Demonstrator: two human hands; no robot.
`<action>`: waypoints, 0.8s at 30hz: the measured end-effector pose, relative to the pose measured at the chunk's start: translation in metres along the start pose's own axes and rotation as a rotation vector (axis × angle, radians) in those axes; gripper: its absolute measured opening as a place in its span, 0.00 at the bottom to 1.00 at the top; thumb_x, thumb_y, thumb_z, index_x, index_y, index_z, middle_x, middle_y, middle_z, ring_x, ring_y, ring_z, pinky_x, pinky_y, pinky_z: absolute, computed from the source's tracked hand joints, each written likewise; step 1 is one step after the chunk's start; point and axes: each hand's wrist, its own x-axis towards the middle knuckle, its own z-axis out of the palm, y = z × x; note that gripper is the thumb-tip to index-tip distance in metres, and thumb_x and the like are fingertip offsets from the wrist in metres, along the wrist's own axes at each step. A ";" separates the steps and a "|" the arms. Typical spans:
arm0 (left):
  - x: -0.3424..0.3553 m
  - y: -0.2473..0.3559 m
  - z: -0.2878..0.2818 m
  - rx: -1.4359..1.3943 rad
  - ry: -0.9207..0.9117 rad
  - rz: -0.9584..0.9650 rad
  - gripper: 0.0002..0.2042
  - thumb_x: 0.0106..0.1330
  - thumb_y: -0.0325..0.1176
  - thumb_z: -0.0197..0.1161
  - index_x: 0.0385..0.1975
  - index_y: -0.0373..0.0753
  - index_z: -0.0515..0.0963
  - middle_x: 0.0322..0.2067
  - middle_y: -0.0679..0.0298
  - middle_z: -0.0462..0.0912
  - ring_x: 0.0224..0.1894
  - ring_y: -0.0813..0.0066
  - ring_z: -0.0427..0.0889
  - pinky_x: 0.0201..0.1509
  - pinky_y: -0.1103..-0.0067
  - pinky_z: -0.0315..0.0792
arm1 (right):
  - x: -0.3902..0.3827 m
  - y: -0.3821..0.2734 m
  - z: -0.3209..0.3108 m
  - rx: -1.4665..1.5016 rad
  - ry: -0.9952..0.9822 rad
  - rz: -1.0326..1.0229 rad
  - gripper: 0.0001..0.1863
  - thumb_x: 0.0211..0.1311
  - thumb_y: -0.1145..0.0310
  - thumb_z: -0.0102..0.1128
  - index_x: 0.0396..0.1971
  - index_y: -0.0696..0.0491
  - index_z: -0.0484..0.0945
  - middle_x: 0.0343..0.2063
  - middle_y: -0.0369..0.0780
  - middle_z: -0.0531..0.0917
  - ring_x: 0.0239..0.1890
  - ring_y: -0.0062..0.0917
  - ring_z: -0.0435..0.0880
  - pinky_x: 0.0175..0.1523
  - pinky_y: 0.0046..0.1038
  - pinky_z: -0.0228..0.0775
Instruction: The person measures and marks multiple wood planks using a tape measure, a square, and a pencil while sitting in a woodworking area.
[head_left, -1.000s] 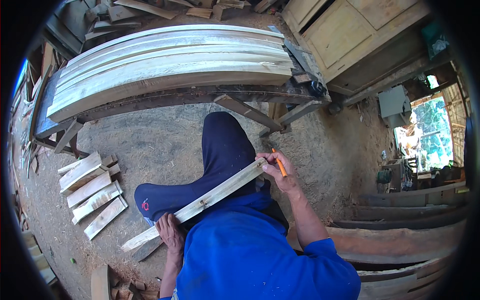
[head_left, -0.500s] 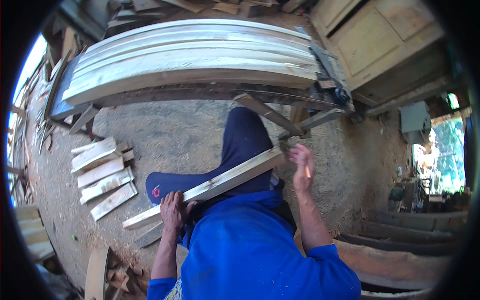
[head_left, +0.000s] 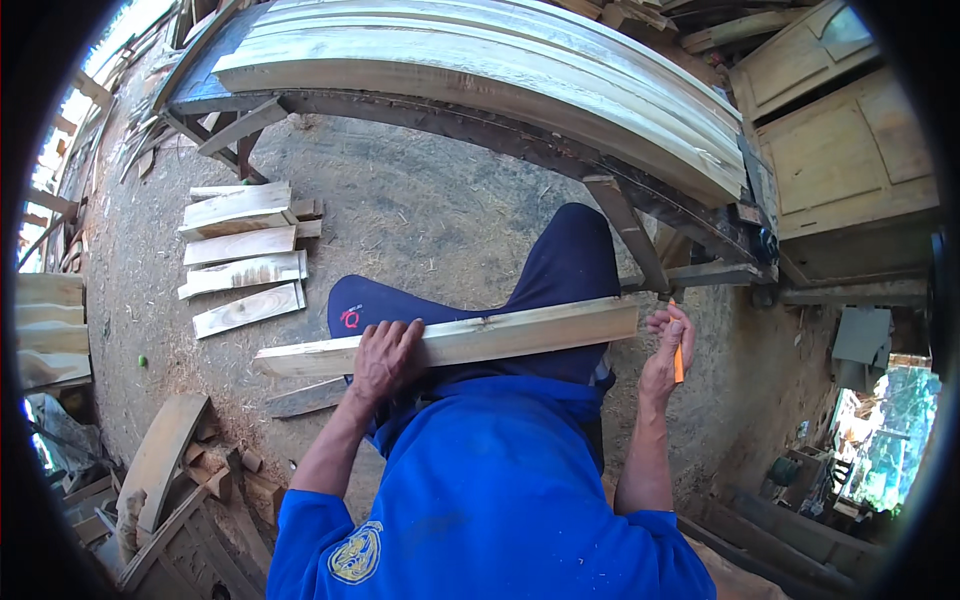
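Across my lap lies a long pale wooden board [head_left: 530,334], its right end slightly higher in the head view than its left. My left hand [head_left: 388,360] is closed over its left part, fingers on the upper face; the thumb is hidden. Just beyond the board's right end, my right hand [head_left: 660,356] is raised and apart from the wood. Its fingers are curled round an orange pencil [head_left: 678,362] that stands nearly upright. Under the board's left part, a darker wood strip [head_left: 306,398] shows near my left knee.
Ahead stands a low bench [head_left: 430,112] stacked with long planks [head_left: 480,80]; its slanting leg [head_left: 626,230] is near my right knee. Short boards [head_left: 245,247] lie on the floor at left. Wood offcuts [head_left: 215,470] are heaped at lower left. A wooden cabinet [head_left: 850,150] stands far right.
The view has swung, so the bench and floor boards sit differently. The board on my lap appears more level. My right hand remains near its right end with the pencil, which now shows more clearly.
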 end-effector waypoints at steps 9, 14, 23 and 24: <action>0.033 -0.035 -0.110 -0.688 -0.372 -0.165 0.41 0.40 0.52 0.80 0.54 0.32 0.76 0.41 0.50 0.84 0.47 0.53 0.84 0.52 0.67 0.75 | 0.009 -0.025 0.013 0.208 0.060 -0.180 0.25 0.81 0.51 0.41 0.53 0.60 0.73 0.38 0.42 0.79 0.39 0.25 0.79 0.47 0.29 0.73; 0.031 -0.060 -0.177 -1.228 -0.139 -0.287 0.49 0.40 0.59 0.81 0.57 0.28 0.73 0.36 0.58 0.82 0.42 0.69 0.82 0.48 0.72 0.75 | 0.003 -0.044 0.061 0.296 -0.204 -0.192 0.20 0.81 0.54 0.43 0.46 0.57 0.75 0.37 0.38 0.79 0.36 0.21 0.78 0.45 0.26 0.72; 0.036 -0.090 -0.212 -1.846 0.207 0.146 0.56 0.51 0.74 0.66 0.64 0.26 0.64 0.26 0.61 0.73 0.25 0.71 0.72 0.31 0.72 0.70 | -0.001 -0.088 0.115 0.252 -0.491 -0.542 0.17 0.77 0.57 0.51 0.42 0.58 0.77 0.32 0.41 0.79 0.32 0.26 0.81 0.41 0.28 0.75; 0.034 -0.091 -0.211 -1.810 0.264 0.177 0.58 0.51 0.79 0.62 0.66 0.28 0.62 0.26 0.61 0.72 0.23 0.72 0.71 0.29 0.73 0.68 | -0.002 -0.092 0.120 0.241 -0.498 -0.579 0.17 0.76 0.58 0.52 0.41 0.58 0.78 0.31 0.42 0.79 0.31 0.27 0.82 0.40 0.29 0.75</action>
